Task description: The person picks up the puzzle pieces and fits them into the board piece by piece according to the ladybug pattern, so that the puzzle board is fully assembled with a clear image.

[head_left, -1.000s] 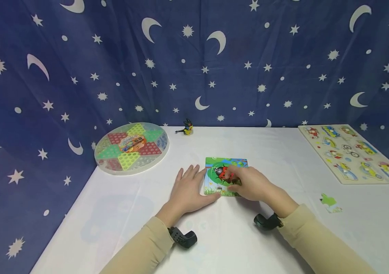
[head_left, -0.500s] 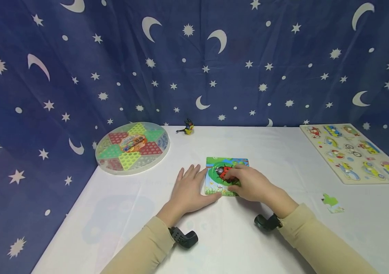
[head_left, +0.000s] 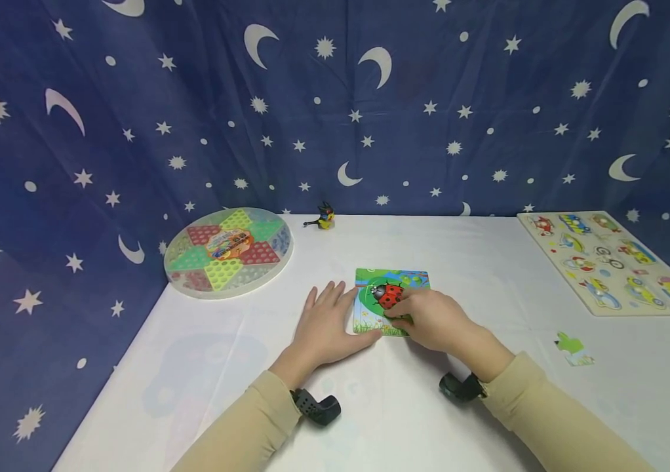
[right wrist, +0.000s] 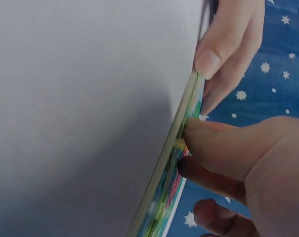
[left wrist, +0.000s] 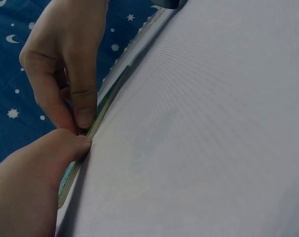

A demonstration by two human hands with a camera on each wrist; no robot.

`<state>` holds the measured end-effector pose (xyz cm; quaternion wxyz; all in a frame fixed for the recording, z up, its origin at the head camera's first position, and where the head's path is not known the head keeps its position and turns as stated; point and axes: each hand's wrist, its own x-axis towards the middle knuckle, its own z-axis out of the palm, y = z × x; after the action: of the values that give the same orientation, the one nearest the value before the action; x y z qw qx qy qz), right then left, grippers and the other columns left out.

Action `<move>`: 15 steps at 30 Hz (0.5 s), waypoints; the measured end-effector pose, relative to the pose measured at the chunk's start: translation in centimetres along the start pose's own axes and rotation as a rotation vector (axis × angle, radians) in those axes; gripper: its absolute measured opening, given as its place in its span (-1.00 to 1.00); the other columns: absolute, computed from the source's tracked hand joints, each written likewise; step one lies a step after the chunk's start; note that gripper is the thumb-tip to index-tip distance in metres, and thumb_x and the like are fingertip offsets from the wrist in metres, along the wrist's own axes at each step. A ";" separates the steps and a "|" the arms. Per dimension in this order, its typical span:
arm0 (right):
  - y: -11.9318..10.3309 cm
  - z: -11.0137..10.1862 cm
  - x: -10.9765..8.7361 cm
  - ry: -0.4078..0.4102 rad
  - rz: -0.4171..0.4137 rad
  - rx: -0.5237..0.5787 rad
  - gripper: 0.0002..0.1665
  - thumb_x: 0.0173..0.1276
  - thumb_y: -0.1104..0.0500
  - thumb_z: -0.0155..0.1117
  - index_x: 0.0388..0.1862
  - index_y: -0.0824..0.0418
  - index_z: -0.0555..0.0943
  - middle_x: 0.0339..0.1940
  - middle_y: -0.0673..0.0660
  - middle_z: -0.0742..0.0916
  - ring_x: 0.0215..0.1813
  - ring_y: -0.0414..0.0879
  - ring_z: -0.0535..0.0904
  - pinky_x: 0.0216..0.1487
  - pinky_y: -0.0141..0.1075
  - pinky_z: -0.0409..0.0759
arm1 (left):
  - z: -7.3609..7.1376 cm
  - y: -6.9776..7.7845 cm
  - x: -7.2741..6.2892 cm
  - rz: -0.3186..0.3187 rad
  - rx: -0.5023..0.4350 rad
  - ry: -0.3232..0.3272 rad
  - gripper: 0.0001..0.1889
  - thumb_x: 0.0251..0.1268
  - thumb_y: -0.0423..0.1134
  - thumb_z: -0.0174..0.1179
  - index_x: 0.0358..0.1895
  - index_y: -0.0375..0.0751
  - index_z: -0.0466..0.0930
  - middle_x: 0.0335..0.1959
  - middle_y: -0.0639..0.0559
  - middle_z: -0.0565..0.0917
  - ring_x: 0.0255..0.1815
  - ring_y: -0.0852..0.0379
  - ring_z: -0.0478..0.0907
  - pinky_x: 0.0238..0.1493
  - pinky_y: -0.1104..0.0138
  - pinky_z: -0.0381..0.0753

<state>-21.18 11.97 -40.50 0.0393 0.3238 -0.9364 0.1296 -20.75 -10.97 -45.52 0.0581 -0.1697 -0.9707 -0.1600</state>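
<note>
A small ladybug jigsaw puzzle (head_left: 373,322) lies in its thin board on the white table. My left hand (head_left: 324,331) rests beside it, fingers extended along the left edge and thumb at the near edge. My right hand (head_left: 432,318) has its fingers curled over the lower right part, covering it. In the right wrist view, the thumb (right wrist: 208,140) and index finger touch the puzzle's face with a coloured puzzle piece (right wrist: 179,143) between them; the piece's outline is mostly hidden. Further right lies a loose green puzzle piece (head_left: 572,346).
A round Chinese checkers board (head_left: 223,278) sits at the back left. Near the back edge stands a small black and yellow toy figure (head_left: 324,217). A wooden picture board (head_left: 606,262) with vehicle shapes lies at the right. A blue star-patterned curtain (head_left: 311,118) hangs behind the table.
A dark gap at the puzzle's lower middle has closed up. My right fingers have shifted slightly over the puzzle, baring more of the ladybug. The left hand has stayed in place.
</note>
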 end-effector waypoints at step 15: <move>1.5 -0.6 -3.2 -0.060 0.099 0.208 -0.63 0.41 0.26 0.38 0.17 0.03 0.74 -0.08 -0.07 0.77 -0.29 -0.20 0.57 -0.22 -0.23 0.59 | 0.2 0.1 0.1 0.005 0.002 0.007 0.02 0.17 0.58 0.05 0.57 -0.03 0.31 0.58 -0.13 0.27 0.63 -0.09 0.06 0.60 -0.08 -0.18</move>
<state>-19.57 15.18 -40.77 -0.0289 0.2830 -0.9335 0.2183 -20.79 -10.81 -45.68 0.0621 -0.1715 -0.9702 -0.1595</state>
